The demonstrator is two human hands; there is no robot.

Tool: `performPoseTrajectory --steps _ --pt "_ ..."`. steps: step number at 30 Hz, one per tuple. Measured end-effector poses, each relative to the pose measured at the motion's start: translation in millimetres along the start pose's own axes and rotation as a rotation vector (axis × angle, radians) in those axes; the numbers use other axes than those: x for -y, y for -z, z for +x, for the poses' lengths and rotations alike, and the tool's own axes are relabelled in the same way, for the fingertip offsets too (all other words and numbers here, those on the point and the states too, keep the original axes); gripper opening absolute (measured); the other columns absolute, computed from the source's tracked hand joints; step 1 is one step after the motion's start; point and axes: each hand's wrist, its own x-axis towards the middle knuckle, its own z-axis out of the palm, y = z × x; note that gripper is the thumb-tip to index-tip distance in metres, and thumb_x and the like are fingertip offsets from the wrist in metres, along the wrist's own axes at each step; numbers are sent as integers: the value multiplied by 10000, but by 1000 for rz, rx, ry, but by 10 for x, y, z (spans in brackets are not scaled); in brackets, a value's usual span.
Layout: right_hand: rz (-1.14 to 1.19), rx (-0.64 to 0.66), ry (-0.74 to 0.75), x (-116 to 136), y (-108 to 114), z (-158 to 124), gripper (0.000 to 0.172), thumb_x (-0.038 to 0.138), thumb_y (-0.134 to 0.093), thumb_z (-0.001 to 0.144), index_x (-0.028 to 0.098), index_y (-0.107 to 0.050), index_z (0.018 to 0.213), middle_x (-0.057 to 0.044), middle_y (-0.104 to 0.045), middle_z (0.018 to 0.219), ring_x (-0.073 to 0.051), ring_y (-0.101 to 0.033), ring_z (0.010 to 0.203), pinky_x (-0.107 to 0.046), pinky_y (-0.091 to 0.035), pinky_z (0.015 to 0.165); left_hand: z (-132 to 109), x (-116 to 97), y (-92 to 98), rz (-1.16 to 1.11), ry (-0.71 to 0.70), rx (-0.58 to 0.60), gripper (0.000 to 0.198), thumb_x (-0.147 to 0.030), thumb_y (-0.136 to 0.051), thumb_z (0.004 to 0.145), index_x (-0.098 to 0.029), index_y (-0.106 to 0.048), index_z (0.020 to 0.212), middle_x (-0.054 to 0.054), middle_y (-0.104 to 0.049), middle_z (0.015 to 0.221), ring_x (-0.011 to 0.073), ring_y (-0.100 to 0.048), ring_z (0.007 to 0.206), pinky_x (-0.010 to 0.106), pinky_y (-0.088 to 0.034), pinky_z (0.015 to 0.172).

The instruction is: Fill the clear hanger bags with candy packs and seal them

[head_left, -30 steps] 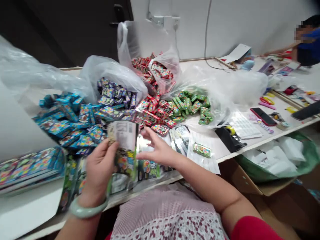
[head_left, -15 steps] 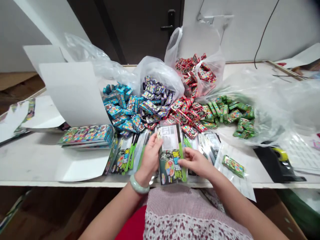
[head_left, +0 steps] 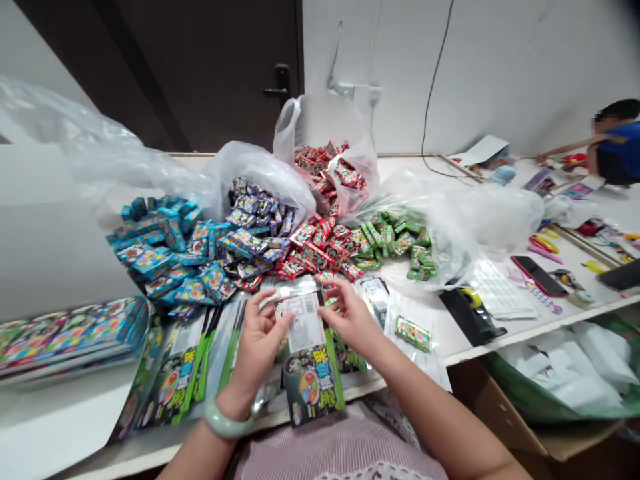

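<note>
A: Head view. What's around?
B: Blue packets (head_left: 153, 260), purple packets (head_left: 257, 217), red packets (head_left: 320, 250), green packets (head_left: 393, 237) heaped left to right beyond the hands. Plastic bag (head_left: 257, 163) behind the purple ones. Tape dispenser (head_left: 463, 315) well off to the right.
A: In the way?
B: Spread pouches (head_left: 173, 387) crowd the table left of the left hand (head_left: 255, 340). Red heap comes down near the fingertips.
A: Held pouch (head_left: 313, 383)?
B: Between both hands, overlapping the table's near edge in view. Long axis runs away from the wearer, far end canted slightly left. White label end far, dark printed end near.
A: Grip?
B: Left pinches its upper left. Right hand (head_left: 355, 323), narrow gap, thumb at its upper right edge; can't tell if pinching.
</note>
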Motion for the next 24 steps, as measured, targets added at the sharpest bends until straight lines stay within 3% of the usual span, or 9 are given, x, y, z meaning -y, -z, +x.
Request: performPoseTrajectory --steps 5,8,12,14,16,18,24 --pt "-70 87 39 -38 8 -117 397 202 -605 818 258 -535 1205 -31 -613 987 -126 -609 738 -234 -482 576 -178 -1 185 260 -44 45 309 -432 -615 851 -214 -648 1068 80 -688 1078 230 -644 1000 300 -528 852" --pt "-203 196 128 16 88 -159 197 260 -574 878 235 -636 1063 -36 -661 955 -157 -624 836 -280 -498 710 -230 -7 239 344 -60 32 271 -447 -590 865 -217 -701 955 62 -712 972 223 -649 923 297 -518 832" --pt "-304 234 244 58 156 -100 160 278 -523 922 212 -668 917 -54 -662 939 -177 -609 916 -344 -469 844 -205 -80 191 275 -42 93 220 -397 -628 850 -196 -715 831 79 -719 999 225 -649 965 302 -500 873" --pt "-201 198 213 37 139 -72 144 287 -554 902 203 -654 843 -54 -637 917 -173 -600 902 -332 -482 811 -193 -128 169 194 -24 116 180 -358 -648 840 -190 -709 821 88 -721 1017 218 -654 975 299 -504 870" --pt "-24 167 112 7 104 -65 115 311 -607 863 217 -631 924 -38 -617 895 -164 -600 851 -296 -504 704 -195 -174 169 107 3 116 163 -327 -662 831 -199 -701 922 86 -730 988 202 -668 937 290 -522 815" --pt "93 158 20 -6 75 -78 226 334 -636 836 234 -596 1034 -20 -604 860 -156 -593 784 -258 -490 585 -212 -215 187 73 10 125 216 -298 -668 826 -205 -684 1021 85 -733 975 190 -674 913 284 -530 789" --pt "-94 222 168 127 76 -149 108 305 -642 831 207 -601 812 -58 -602 955 -176 -574 912 -283 -486 678 -254 -302 203 123 -78 203 99 -259 -701 786 -184 -713 848 78 -722 912 195 -673 876 309 -541 808"
